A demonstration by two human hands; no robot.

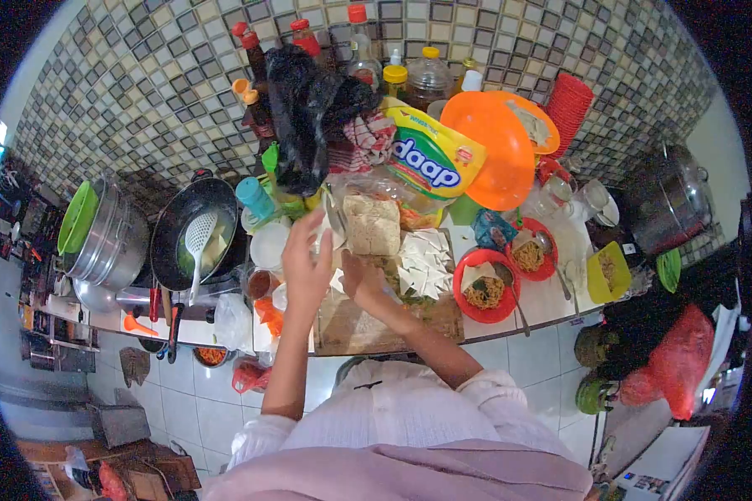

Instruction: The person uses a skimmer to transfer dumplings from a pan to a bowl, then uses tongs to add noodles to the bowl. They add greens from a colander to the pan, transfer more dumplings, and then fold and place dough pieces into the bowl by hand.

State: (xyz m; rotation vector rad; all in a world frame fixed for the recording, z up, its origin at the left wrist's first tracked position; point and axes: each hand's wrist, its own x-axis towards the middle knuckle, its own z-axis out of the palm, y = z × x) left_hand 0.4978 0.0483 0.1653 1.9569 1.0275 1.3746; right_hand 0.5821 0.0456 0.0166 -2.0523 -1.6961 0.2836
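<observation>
My left hand is raised over the left edge of the wooden cutting board, fingers apart and holding nothing I can see. My right hand hovers low over the board with its fingers stretched out, just below a pale, rough-surfaced block that looks like tempeh. A heap of thin white triangular slices lies right of the block. Part of a white piece shows between my two hands. Green scraps are scattered on the board.
A black wok with a slotted spatula sits on the stove at left. Two red plates of noodles stand at right. Behind are a yellow daap packet, orange plates, bottles and a black plastic bag.
</observation>
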